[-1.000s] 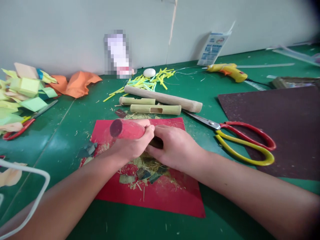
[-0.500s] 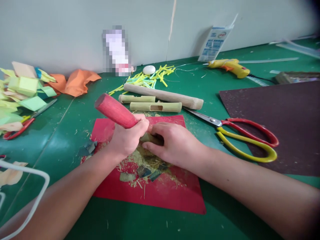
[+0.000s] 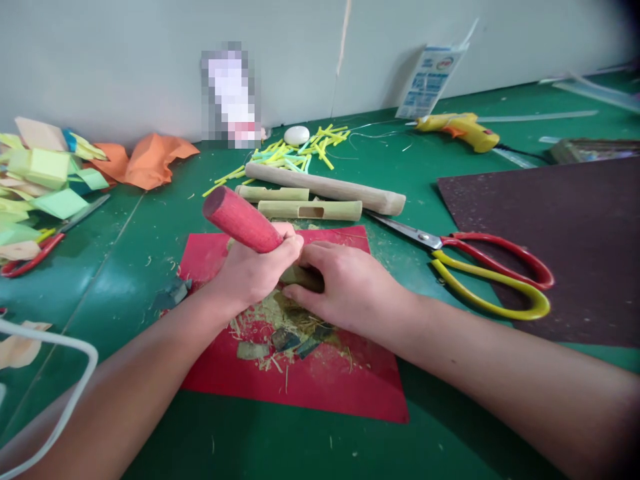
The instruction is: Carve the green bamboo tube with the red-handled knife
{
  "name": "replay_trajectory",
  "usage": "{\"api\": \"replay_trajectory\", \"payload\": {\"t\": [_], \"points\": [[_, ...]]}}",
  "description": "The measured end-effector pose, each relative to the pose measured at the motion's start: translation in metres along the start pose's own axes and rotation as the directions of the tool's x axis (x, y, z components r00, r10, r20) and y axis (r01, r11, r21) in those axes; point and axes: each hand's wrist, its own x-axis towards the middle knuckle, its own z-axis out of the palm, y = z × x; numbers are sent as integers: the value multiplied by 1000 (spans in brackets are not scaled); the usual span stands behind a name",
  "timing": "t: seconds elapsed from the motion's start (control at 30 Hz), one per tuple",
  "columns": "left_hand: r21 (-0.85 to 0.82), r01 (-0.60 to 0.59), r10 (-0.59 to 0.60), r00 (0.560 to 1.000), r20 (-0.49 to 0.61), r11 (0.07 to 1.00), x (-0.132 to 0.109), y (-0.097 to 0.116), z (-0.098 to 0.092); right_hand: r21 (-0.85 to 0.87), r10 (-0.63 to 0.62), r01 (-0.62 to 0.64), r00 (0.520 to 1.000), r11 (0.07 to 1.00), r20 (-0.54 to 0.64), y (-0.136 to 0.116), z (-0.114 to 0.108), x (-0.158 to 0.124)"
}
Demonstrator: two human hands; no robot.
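The left hand (image 3: 257,268) grips beside the curled right hand (image 3: 346,280), forearms (image 3: 165,353) slanting inward.

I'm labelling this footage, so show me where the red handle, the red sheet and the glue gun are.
Red handle (image 3: 243,219): head view, middle of its visible length.
Red sheet (image 3: 280,387): head view, bare part towards its near edge.
Glue gun (image 3: 473,131): head view, its yellow body.

Handle (image 3: 243,219): is looking like matt, painted wood.
Tube (image 3: 277,210): is showing smooth bamboo.
Blades (image 3: 401,228): are gleaming as bare metal.
Grips (image 3: 536,309): are shining like glossy plastic.
Table (image 3: 250,433): is reflecting light, glossy.
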Motion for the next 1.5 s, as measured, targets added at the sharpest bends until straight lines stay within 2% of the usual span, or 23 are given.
{"api": "replay_trajectory", "payload": {"t": [0.33, 0.6, 0.8, 0.97, 1.0, 1.03, 1.13, 1.5], "points": [[44, 54, -54, 999, 6, 998, 1, 0, -1, -37, 6, -6, 1000, 999, 3, -3, -2, 0], [67, 6, -12, 995, 96, 998, 0, 4, -3, 29, -39, 39, 999, 999, 17, -1, -5, 2], [100, -67, 60, 996, 69, 993, 0, 5, 0, 71, -24, 21, 999, 997, 41, -1, -6, 2], [-26, -105, 107, 990, 94, 994, -8, -1, -2, 37, -29, 28, 999, 999, 23, 0, -6, 3], [-30, -112, 113, 992, 53, 993, -8, -2, -2, 32, -28, 28, 1000, 999, 14, 1, -6, 4], [-44, -97, 97, 995, 2, 994, -9, -3, -1, 27, -25, 25, 1000, 999, 8, 1, -5, 4], [-77, -50, 45, 997, -57, 996, -7, -3, 0, 1, -12, 12, 1000, 1000, 3, 2, -4, 4], [-7, -24, 24, 999, 29, 1000, -1, -1, -5, -71, -52, 50, 998, 996, -36, 3, 1, 3]]}}
